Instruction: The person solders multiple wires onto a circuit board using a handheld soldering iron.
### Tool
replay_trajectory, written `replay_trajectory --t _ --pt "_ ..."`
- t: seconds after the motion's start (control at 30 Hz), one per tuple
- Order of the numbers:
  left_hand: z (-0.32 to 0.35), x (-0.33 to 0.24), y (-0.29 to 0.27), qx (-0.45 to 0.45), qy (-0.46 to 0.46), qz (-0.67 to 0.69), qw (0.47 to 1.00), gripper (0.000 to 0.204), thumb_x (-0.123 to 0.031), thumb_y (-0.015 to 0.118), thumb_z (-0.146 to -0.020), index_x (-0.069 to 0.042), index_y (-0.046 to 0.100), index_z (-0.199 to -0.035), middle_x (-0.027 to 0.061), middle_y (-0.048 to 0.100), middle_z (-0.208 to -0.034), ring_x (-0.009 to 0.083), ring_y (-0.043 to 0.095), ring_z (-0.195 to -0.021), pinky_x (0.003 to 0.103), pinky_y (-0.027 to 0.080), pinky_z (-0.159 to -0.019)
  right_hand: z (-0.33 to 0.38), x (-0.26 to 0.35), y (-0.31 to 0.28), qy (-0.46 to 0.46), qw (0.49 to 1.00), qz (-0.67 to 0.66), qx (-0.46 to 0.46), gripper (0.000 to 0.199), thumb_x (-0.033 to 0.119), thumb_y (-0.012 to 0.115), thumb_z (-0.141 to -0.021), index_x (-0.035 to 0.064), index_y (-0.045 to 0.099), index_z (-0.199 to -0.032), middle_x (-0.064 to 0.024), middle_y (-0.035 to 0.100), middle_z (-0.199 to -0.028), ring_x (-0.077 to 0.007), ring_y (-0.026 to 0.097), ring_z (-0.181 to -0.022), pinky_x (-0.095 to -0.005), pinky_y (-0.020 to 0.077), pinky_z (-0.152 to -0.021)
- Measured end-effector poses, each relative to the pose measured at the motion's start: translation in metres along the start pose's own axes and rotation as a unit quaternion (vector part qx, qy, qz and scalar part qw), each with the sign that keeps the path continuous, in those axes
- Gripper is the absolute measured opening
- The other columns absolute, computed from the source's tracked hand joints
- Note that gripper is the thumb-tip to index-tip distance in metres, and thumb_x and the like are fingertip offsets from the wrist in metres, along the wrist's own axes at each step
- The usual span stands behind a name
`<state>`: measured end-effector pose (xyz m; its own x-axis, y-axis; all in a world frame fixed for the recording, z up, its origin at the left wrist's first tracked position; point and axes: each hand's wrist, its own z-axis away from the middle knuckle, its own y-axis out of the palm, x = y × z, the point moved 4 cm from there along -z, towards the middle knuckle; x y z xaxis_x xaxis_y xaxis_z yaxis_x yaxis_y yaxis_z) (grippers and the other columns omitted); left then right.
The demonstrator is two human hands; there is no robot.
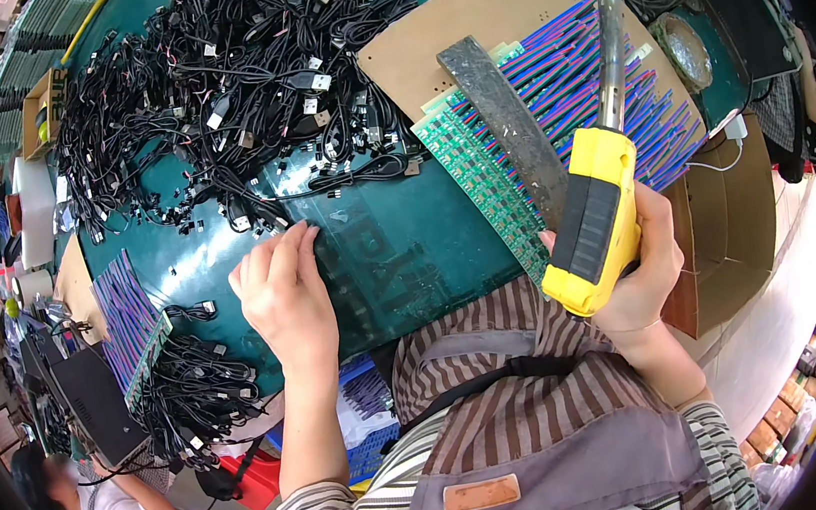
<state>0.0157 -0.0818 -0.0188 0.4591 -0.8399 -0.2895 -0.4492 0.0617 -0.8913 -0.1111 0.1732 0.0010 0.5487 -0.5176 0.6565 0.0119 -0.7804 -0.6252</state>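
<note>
Fingers of the right hand point(644, 278) wrap around the yellow tool point(591, 224); ahead of them its metal tip point(612, 55), if hot, could dip and burn the wires point(557, 65). The left hand's point(285, 294) fingers curl; I can't tell if they pinch anything.

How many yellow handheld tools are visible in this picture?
1: the yellow tool is gripped in the right hand, its metal shaft pointing toward the picture's top. Others may be hidden under the black cables.
</note>
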Motion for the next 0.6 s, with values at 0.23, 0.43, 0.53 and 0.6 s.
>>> replay_trajectory --t 0.23,0.43,0.53,0.6 --pt "0.010 0.001 -0.001 -0.014 0.058 -0.057 0.997 0.014 -0.004 0.071 -0.081 -0.007 0.071 -0.094 0.0036 0.065 -0.087 0.0210 0.059 -0.080 0.035 0.038 -0.082 -0.001 -0.001 0.000 -0.010 1.000 -0.012 -0.006 0.061 0.013 0.090 -0.061 0.0003 0.060 -0.112 -0.0115 0.067 -0.092 -0.0216 0.067 -0.075 -0.0295 0.0520 -0.068" --pt "0.000 -0.018 -0.008 0.079 -0.018 0.125 0.989 0.011 -0.003 0.071 -0.081 -0.005 0.072 -0.092 0.0061 0.069 -0.086 0.0224 0.063 -0.080 0.034 0.045 -0.079 -0.003 -0.003 -0.006 0.054 0.997 -0.025 0.059 0.066 0.004 0.089 -0.065 0.0007 0.052 -0.120 -0.0052 0.065 -0.094 -0.0118 0.064 -0.081 -0.0270 0.0534 -0.076" --pt "0.019 -0.059 -0.006 0.263 -0.160 0.466 0.830 0.011 -0.002 0.073 -0.082 -0.002 0.073 -0.093 0.0076 0.073 -0.087 0.0146 0.068 -0.081 0.030 0.053 -0.075 -0.001 0.006 -0.030 0.114 0.992 -0.035 0.032 0.061 0.008 0.088 -0.065 0.0014 0.055 -0.116 -0.0074 0.065 -0.094 -0.0139 0.065 -0.079 -0.0268 0.0524 -0.073" --pt "0.033 -0.094 -0.010 0.390 -0.235 0.546 0.703 0.010 0.006 0.071 -0.084 0.005 0.072 -0.094 0.0105 0.072 -0.093 0.0128 0.067 -0.086 0.024 0.053 -0.079 0.008 0.005 -0.038 0.160 0.974 -0.118 0.106 0.062 0.011 0.090 -0.066 0.0021 0.052 -0.115 -0.0048 0.064 -0.089 -0.0114 0.065 -0.079 -0.0266 0.0539 -0.069"
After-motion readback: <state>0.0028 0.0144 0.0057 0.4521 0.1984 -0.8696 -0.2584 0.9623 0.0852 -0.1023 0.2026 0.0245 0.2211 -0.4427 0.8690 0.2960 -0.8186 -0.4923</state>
